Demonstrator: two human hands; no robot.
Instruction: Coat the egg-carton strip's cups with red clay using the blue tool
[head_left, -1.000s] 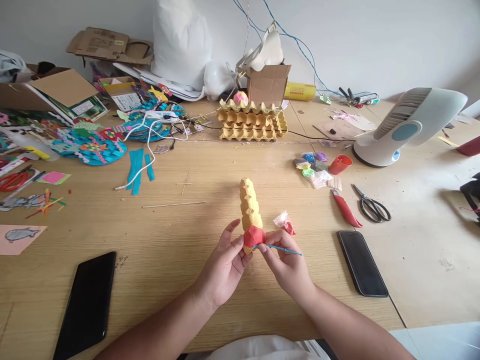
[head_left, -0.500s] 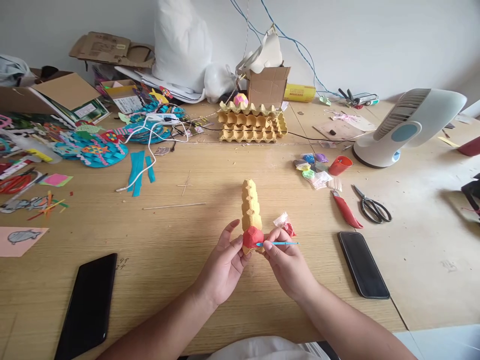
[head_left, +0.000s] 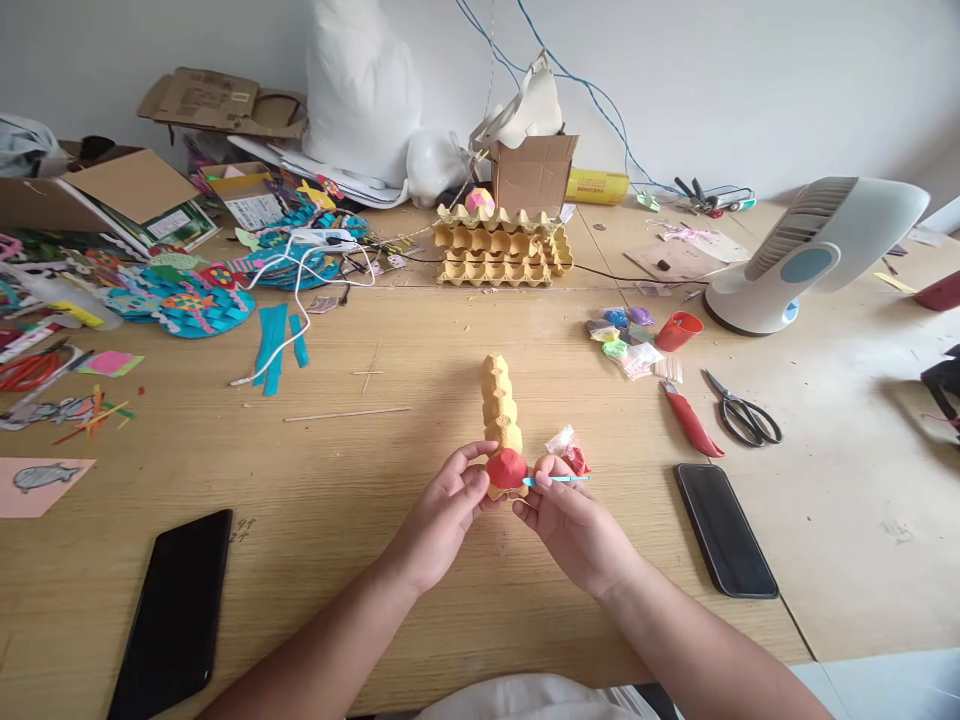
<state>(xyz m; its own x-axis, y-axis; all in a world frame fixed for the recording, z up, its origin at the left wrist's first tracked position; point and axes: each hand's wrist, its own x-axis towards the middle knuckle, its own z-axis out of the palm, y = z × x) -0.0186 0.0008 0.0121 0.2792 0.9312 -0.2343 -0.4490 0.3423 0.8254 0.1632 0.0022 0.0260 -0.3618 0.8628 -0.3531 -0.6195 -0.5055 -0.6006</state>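
A strip of yellow egg carton (head_left: 499, 400) points away from me, its near cup covered in red clay (head_left: 507, 468). My left hand (head_left: 442, 515) grips the near end of the strip from the left, thumb and fingers around the red cup. In my right hand (head_left: 577, 525) a thin blue clay tool (head_left: 555, 480) is pinched between thumb and fingers, its tip at the right edge of the red clay. Other fingers of that hand are beside the carton's near end. Just behind my right hand lies an open clear packet of red clay (head_left: 574, 457).
Two phones, one left (head_left: 176, 610) and one right (head_left: 726, 530), flank my arms. Scissors (head_left: 742, 408), a red-handled knife (head_left: 691, 420), clay packets (head_left: 622, 335) and a red cup (head_left: 679, 330) lie to the right. Egg trays (head_left: 495, 250) stand behind; a thin stick (head_left: 346, 413) lies left.
The blue tool's tip has shifted from the front of the red clay to its right edge. My left fingers have closed in over the strip, which is tilted slightly differently.
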